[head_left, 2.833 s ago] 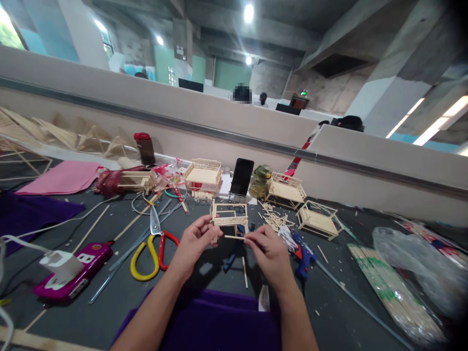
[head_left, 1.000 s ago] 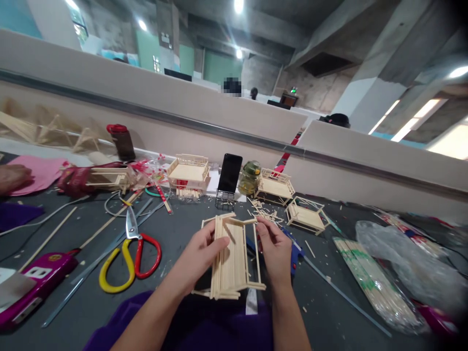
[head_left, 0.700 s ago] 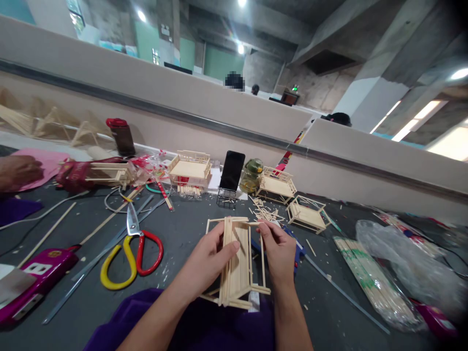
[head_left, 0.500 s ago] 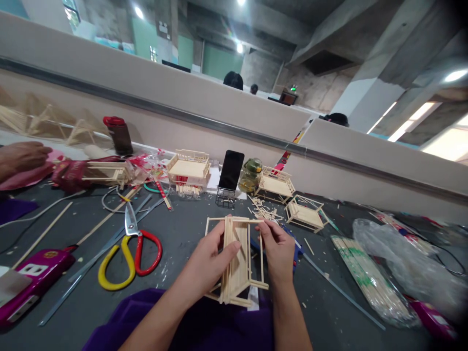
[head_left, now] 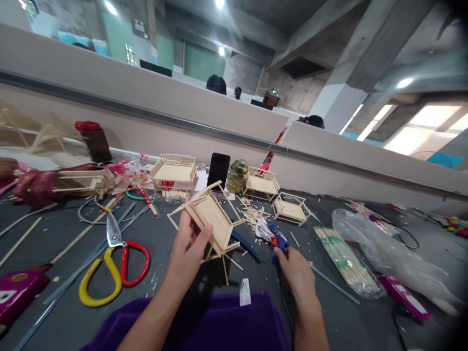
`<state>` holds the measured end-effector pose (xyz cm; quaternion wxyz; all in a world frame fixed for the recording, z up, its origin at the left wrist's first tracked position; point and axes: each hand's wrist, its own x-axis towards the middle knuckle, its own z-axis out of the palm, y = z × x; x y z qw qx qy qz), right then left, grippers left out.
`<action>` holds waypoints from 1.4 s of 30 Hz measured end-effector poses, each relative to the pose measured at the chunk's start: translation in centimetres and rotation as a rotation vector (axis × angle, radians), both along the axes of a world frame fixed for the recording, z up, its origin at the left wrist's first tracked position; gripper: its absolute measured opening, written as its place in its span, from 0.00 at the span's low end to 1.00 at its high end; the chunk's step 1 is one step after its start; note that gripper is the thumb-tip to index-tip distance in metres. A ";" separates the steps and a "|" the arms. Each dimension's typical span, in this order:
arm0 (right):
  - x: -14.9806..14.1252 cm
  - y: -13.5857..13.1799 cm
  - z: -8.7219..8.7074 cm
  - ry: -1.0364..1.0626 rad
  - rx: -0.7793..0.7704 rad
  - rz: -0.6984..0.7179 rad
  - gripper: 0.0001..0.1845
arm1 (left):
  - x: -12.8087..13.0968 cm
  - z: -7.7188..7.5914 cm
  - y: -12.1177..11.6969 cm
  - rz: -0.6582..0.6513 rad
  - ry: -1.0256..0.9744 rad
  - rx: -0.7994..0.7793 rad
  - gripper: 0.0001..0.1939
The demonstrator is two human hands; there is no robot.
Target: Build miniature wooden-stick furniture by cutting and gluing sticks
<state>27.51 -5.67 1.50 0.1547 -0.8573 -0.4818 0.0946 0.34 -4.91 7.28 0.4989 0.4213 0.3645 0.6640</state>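
Observation:
In my left hand (head_left: 190, 243) is a small wooden stick frame (head_left: 215, 219) with a flat panel, tilted above the table; my thumb lies over its near rail and my fingers go behind it. My right hand (head_left: 298, 275) has its fingers closed on the handle of a blue glue gun (head_left: 280, 240), which rests low over the table with a dark cord running down from it. A white crumpled piece (head_left: 263, 228) lies at the gun's front end. Loose thin sticks (head_left: 252, 210) are scattered just beyond.
Scissors (head_left: 120, 258) with yellow and red handles lie left. Similar stick models (head_left: 174, 171) stand along the wall near a phone (head_left: 218, 168) and a jar (head_left: 237, 176). Bagged sticks (head_left: 347, 261) lie right. A co-worker's hand (head_left: 7, 168) shows at far left.
My right hand has let go of the stick frame and taken hold of the glue gun to the right. My left hand has raised and turned the frame. The view has swung right.

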 end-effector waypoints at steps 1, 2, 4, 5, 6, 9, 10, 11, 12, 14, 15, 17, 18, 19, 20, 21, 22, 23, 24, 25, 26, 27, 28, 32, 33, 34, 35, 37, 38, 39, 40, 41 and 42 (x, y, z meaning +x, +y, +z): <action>0.0 0.4 -0.5 0.060 0.044 -0.012 0.15 | 0.1 -0.2 0.1 0.003 0.013 0.006 0.42; 0.1 0.7 -1.0 0.120 0.090 -0.023 0.13 | 0.1 -0.3 0.2 0.004 0.025 0.011 0.42; 0.4 1.2 -1.6 0.217 0.162 -0.031 0.12 | 0.1 -0.6 0.5 -0.001 0.037 0.021 0.42; 0.6 1.3 -1.8 0.255 0.187 -0.030 0.12 | 0.1 -0.7 0.6 -0.003 0.038 0.023 0.42; 0.7 1.4 -2.0 0.291 0.208 -0.030 0.12 | 0.1 -0.8 0.7 -0.004 0.040 0.021 0.41; 0.7 1.5 -2.4 0.436 0.279 -0.064 0.13 | 0.1 -0.9 0.9 -0.005 0.051 0.008 0.41; 0.6 1.4 -2.5 0.488 0.302 -0.087 0.13 | 0.1 -0.9 0.9 -0.004 0.053 0.006 0.41; 0.4 1.4 -2.6 0.539 0.325 -0.111 0.14 | 0.2 -0.9 0.9 -0.004 0.054 0.006 0.41; 0.1 1.4 -2.5 0.588 0.349 -0.137 0.14 | 0.2 -0.9 0.9 -0.004 0.052 0.007 0.41; -0.4 1.3 -2.4 0.675 0.400 -0.183 0.15 | 0.1 -1.0 1.0 -0.004 0.048 0.007 0.41; -0.7 1.3 -2.2 0.713 0.424 -0.202 0.15 | 0.1 -1.0 1.0 -0.005 0.044 0.006 0.41; -1.0 1.3 -1.9 0.783 0.463 -0.232 0.16 | 0.1 -1.0 1.1 -0.011 0.038 0.003 0.41; -1.1 1.3 -1.8 0.816 0.478 -0.242 0.16 | 0.1 -1.0 1.2 -0.013 0.038 -0.001 0.41; -1.1 1.3 -1.7 0.848 0.490 -0.249 0.17 | 0.0 -1.1 1.2 -0.015 0.042 -0.007 0.41; -1.1 1.3 -1.6 0.881 0.502 -0.251 0.17 | 0.1 -1.1 1.2 -0.016 0.049 -0.012 0.41; -1.1 1.3 -1.6 0.916 0.512 -0.249 0.18 | 0.1 -1.2 1.3 -0.016 0.059 -0.018 0.41; -1.1 1.3 -1.5 0.953 0.522 -0.244 0.19 | 0.1 -1.2 1.3 -0.016 0.068 -0.020 0.41; -1.1 1.3 -1.4 0.989 0.530 -0.238 0.20 | 0.1 -1.3 1.2 -0.017 0.073 -0.022 0.41; -1.1 1.3 -1.4 1.023 0.534 -0.230 0.21 | 0.2 -1.4 1.2 -0.019 0.077 -0.024 0.41; -1.1 1.3 -1.3 1.052 0.535 -0.224 0.21 | 0.2 -1.4 1.2 -0.023 0.078 -0.024 0.41; -1.1 1.3 -1.2 1.087 0.532 -0.219 0.21 | 0.2 -1.5 1.2 -0.028 0.079 -0.024 0.41; -1.1 1.2 -1.0 1.133 0.528 -0.217 0.20 | 0.2 -1.5 1.1 -0.032 0.081 -0.025 0.41; -1.1 1.2 -0.9 1.193 0.523 -0.218 0.20 | 0.2 -1.5 1.1 -0.037 0.085 -0.027 0.41; -1.1 1.0 -0.4 1.445 0.516 -0.236 0.18 | 0.3 -1.7 1.1 -0.050 0.093 -0.036 0.41; -1.1 1.0 -0.3 1.467 0.523 -0.236 0.17 | 0.3 -1.7 1.2 -0.054 0.092 -0.037 0.41; -1.1 1.0 -0.2 1.476 0.535 -0.234 0.16 | 0.4 -1.8 1.2 -0.057 0.090 -0.036 0.41; -1.1 0.9 -0.1 1.480 0.547 -0.235 0.14 | 0.4 -1.8 1.2 -0.060 0.092 -0.037 0.42; -1.1 0.9 0.1 1.499 0.564 -0.247 0.13 | 0.5 -1.9 1.3 -0.067 0.099 -0.040 0.42; -1.1 0.9 0.2 1.515 0.565 -0.258 0.12 | 0.5 -1.9 1.3 -0.071 0.103 -0.041 0.41; -1.1 0.8 0.3 1.530 0.563 -0.269 0.12 | 0.5 -1.9 1.3 -0.076 0.106 -0.041 0.41; -1.1 0.8 0.4 1.538 0.560 -0.277 0.12 | 0.5 -1.9 1.3 -0.079 0.108 -0.041 0.41; -1.1 0.8 0.5 1.536 0.559 -0.279 0.12 | 0.5 -1.9 1.3 -0.081 0.110 -0.040 0.40; -1.1 0.7 0.5 1.525 0.562 -0.275 0.12 | 0.5 -1.9 1.3 -0.082 0.113 -0.039 0.40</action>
